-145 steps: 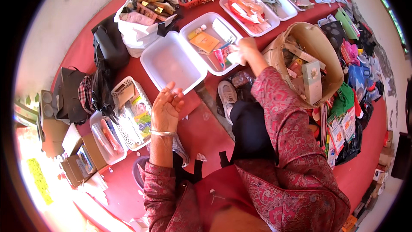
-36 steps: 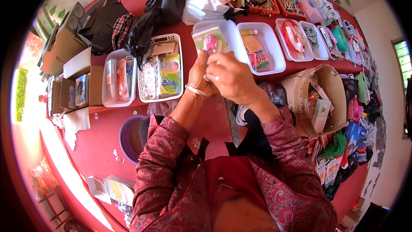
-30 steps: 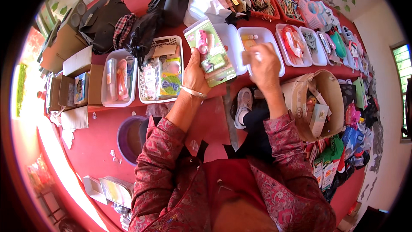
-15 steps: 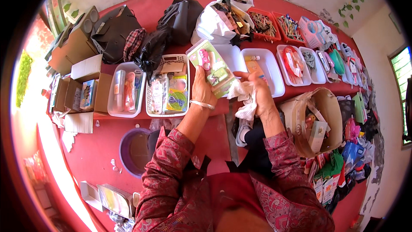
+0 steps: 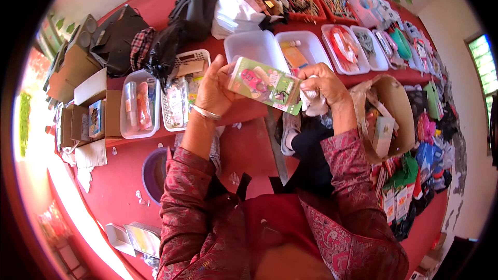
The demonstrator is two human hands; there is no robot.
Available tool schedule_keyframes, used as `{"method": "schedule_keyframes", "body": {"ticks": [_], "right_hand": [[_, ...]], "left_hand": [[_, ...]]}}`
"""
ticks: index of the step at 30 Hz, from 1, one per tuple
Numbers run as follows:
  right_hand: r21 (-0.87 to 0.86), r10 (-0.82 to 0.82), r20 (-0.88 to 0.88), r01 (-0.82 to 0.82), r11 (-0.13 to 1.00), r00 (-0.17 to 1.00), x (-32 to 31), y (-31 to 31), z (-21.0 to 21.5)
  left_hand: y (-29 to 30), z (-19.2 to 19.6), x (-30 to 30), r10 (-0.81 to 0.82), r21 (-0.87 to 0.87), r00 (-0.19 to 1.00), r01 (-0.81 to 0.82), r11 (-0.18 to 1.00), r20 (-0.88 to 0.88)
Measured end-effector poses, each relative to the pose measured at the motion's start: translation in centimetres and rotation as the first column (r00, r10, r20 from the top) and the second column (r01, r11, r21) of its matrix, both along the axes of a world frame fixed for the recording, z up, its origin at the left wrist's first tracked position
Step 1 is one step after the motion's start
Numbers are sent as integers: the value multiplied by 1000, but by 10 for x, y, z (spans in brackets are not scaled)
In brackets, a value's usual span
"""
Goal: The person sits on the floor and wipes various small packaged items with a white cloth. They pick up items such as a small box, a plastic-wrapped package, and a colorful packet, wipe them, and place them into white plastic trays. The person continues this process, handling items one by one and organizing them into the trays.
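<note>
My left hand grips the left end of a clear-fronted green package with pink and red items inside, held flat above the red floor. A silver bangle sits on that wrist. My right hand is at the package's right end and clutches a crumpled white cloth. Both hands hover in front of an empty white tray.
A row of white trays and red baskets of small goods runs along the red step. A brown paper bag stands at right, black bags and cardboard boxes at left, a purple bowl below.
My left hand has tilted the green package from upright to lying flat. My right hand picked up a white cloth and came to the package's right end.
</note>
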State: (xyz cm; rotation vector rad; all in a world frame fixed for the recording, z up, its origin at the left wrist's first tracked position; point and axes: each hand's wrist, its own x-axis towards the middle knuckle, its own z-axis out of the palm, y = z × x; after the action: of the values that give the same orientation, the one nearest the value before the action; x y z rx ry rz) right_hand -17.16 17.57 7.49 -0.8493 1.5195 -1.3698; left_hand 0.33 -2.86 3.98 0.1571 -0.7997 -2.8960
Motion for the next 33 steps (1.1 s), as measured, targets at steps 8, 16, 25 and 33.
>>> {"method": "schedule_keyframes", "body": {"ticks": [8,16,25,33], "right_hand": [[64,178,-12,-177,982,984,0,11,5],[-314,-665,-327,587,747,671,-12,-9,-11],[-270,-378,-864,329,905,332,20,-20,-19],[-166,-447,-580,438,884,682,18,-6,-14]], "left_hand": [[15,-3,9,-335,-169,941,337,926,39],[25,-15,-9,-57,-130,993,70,989,107],[31,-29,-17,129,-93,985,-118,989,115],[13,-30,-19,450,48,890,-447,893,-80]]}}
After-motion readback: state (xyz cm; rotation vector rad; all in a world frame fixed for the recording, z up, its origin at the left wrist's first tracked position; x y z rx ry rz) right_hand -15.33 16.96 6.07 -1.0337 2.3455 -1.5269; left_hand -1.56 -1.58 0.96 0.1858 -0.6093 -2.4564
